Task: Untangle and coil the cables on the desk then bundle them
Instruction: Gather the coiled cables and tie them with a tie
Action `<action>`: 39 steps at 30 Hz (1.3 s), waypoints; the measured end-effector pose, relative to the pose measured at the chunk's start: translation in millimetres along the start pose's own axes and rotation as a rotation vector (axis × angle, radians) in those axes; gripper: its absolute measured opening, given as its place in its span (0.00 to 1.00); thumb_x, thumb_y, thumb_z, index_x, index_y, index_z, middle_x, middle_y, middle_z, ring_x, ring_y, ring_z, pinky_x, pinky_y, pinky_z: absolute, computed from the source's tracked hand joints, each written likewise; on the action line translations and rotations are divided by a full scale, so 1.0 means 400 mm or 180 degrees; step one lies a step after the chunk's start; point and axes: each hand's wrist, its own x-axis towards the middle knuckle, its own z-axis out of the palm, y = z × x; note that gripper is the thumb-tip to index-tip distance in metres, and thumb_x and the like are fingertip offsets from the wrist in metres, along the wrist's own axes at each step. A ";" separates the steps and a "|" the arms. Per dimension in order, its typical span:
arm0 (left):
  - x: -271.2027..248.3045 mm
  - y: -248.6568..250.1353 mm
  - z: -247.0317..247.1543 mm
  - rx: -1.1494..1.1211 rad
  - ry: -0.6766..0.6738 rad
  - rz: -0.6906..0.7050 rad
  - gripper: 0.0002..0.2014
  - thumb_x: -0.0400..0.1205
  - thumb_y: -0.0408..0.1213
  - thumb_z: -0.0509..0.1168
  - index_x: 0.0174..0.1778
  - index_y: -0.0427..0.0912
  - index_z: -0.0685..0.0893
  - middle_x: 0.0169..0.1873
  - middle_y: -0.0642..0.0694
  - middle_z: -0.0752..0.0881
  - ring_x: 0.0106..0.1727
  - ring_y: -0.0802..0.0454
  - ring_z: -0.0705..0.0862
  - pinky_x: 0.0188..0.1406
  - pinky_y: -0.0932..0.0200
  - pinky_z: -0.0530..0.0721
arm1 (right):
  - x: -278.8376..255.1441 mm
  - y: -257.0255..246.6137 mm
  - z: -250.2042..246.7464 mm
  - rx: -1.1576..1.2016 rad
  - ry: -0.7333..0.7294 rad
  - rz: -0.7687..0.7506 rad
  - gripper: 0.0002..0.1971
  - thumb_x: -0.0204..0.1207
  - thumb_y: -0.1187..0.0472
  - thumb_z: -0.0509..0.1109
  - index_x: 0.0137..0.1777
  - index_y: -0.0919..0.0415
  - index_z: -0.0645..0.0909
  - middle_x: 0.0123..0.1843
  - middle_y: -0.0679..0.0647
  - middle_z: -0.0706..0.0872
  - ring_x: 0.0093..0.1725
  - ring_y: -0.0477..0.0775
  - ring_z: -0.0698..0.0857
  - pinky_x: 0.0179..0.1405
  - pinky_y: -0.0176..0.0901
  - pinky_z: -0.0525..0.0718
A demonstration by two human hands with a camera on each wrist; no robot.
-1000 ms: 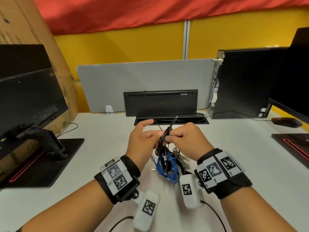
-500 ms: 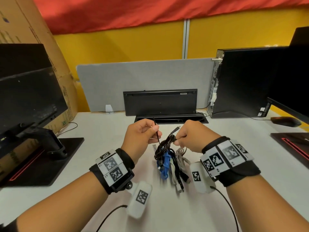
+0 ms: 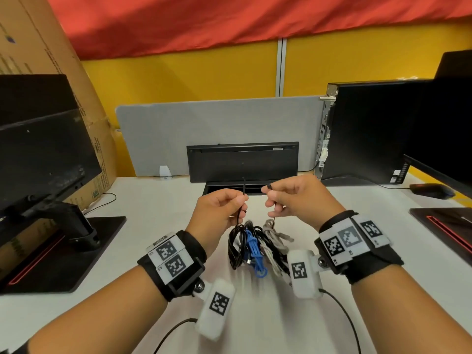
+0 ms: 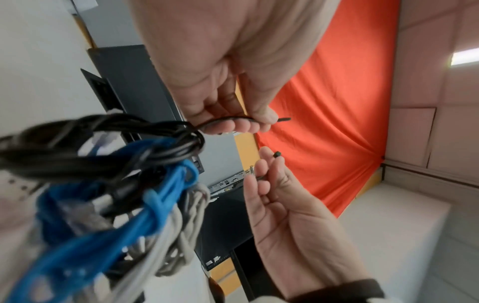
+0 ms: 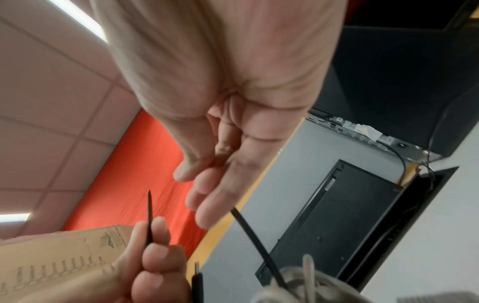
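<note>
Cable bundle (image 3: pixel 255 247), black, blue and grey coils, hangs just above the white desk (image 3: pixel 143 200), a black cable tie (image 3: pixel 242 200) looped around it. Left of the bundle, the left hand (image 3: pixel 217 213) pinches the tie's pointed end between curled fingers (image 3: pixel 240 200). Right of it, the right hand (image 3: pixel 296 198) pinches the head end.

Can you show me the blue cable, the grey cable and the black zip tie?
blue cable (image 3: pixel 252 247): head view, middle of its coil.
grey cable (image 3: pixel 272 232): head view, upper loops.
black zip tie (image 5: pixel 255 234): right wrist view, its strap below the right hand's fingers.
</note>
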 end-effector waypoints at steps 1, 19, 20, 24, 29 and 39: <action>0.003 0.003 0.003 -0.0080 -0.0006 -0.0014 0.06 0.83 0.30 0.66 0.44 0.35 0.89 0.31 0.44 0.84 0.33 0.52 0.80 0.37 0.59 0.82 | 0.000 0.006 0.001 0.0157 0.0076 -0.0032 0.05 0.77 0.71 0.71 0.48 0.67 0.88 0.30 0.57 0.89 0.32 0.52 0.85 0.39 0.48 0.91; 0.014 0.026 0.024 0.0389 -0.0061 0.0051 0.11 0.81 0.37 0.70 0.33 0.44 0.91 0.25 0.50 0.77 0.30 0.54 0.74 0.32 0.62 0.77 | -0.023 0.035 0.016 0.0579 0.0213 -0.0492 0.10 0.78 0.70 0.70 0.57 0.64 0.88 0.37 0.56 0.90 0.33 0.46 0.85 0.43 0.47 0.91; 0.014 0.027 0.024 0.0404 -0.0064 0.0062 0.11 0.81 0.37 0.70 0.33 0.44 0.91 0.24 0.51 0.77 0.30 0.55 0.74 0.31 0.63 0.77 | -0.023 0.035 0.016 0.0557 0.0196 -0.0502 0.10 0.78 0.71 0.70 0.57 0.64 0.88 0.36 0.55 0.90 0.33 0.46 0.85 0.43 0.47 0.91; 0.013 0.027 0.026 0.0457 -0.0040 0.0098 0.10 0.81 0.37 0.70 0.34 0.41 0.91 0.24 0.51 0.78 0.30 0.55 0.74 0.31 0.63 0.77 | -0.021 0.037 0.016 0.0532 0.0165 -0.0538 0.10 0.78 0.71 0.70 0.56 0.65 0.88 0.37 0.56 0.89 0.33 0.45 0.85 0.43 0.46 0.91; 0.010 0.027 0.028 0.0474 -0.0033 0.0083 0.10 0.81 0.36 0.69 0.36 0.39 0.91 0.25 0.50 0.77 0.30 0.55 0.74 0.31 0.63 0.77 | -0.018 0.041 0.014 0.0432 0.0140 -0.0578 0.10 0.78 0.71 0.70 0.56 0.65 0.88 0.37 0.57 0.89 0.33 0.44 0.85 0.41 0.43 0.90; 0.004 0.016 0.032 0.0451 -0.0198 0.0189 0.09 0.81 0.35 0.70 0.40 0.33 0.90 0.25 0.46 0.80 0.28 0.54 0.75 0.32 0.62 0.80 | -0.017 0.045 0.024 0.0286 -0.0030 -0.0526 0.07 0.75 0.71 0.73 0.50 0.66 0.90 0.40 0.57 0.92 0.37 0.46 0.90 0.40 0.44 0.91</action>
